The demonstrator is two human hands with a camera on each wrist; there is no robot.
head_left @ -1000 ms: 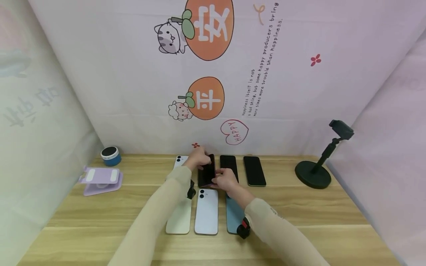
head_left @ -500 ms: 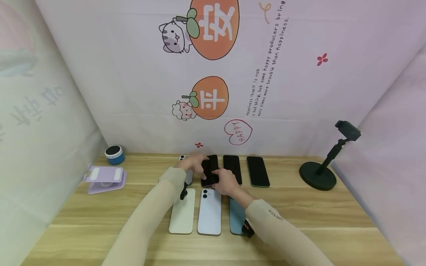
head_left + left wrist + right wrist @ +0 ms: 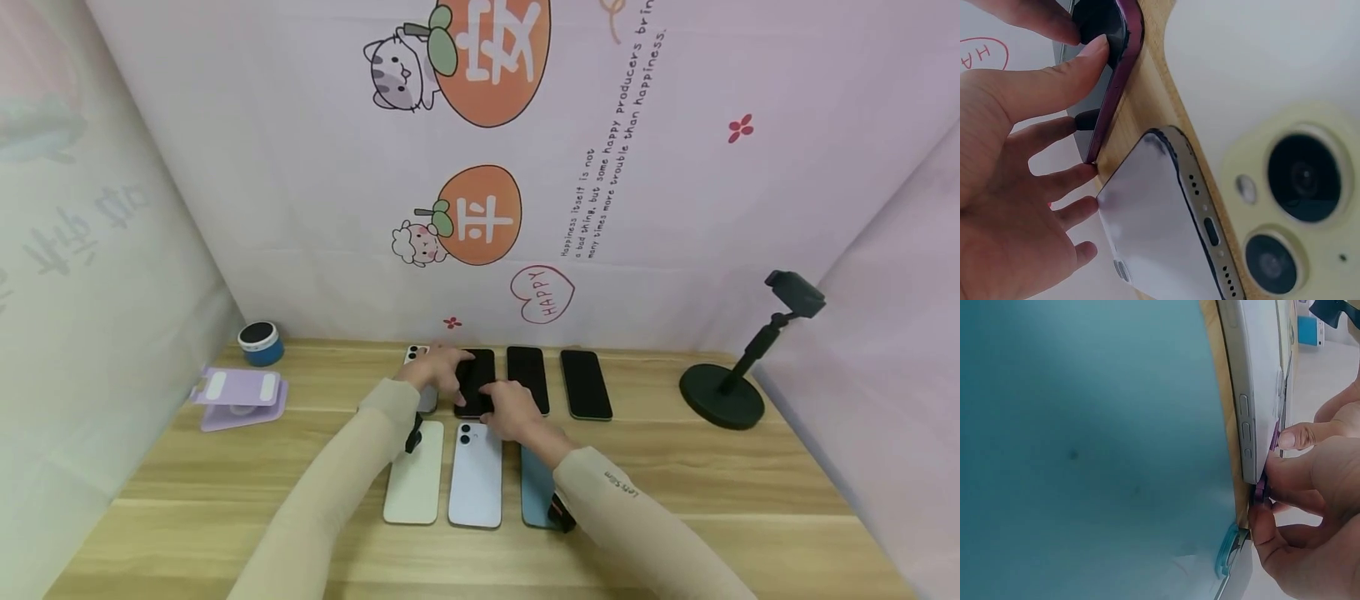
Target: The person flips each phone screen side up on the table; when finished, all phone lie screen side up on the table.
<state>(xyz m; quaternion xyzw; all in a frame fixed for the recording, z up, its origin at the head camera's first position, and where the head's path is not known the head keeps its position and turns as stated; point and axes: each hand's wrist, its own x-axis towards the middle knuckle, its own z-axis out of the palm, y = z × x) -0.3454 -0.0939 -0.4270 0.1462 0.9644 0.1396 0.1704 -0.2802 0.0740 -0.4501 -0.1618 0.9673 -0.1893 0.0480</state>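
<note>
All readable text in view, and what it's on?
"安": upper orange print
"平": lower orange print
"HAPPY": red heart
"Happiness itself is not / a bad thing, but some happy producers brin / many times more trouble than happiness.": back curtain, second line cut off
Right sleeve: lettering too small
Left curtain: faint characters, unreadable

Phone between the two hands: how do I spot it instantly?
On the wooden table, look to the row nearest the printed backdrop. It's the dark-screened phone, second from left. Unlike its neighbours, both the left hand and right hand touch it; its edge shows purple.
</note>
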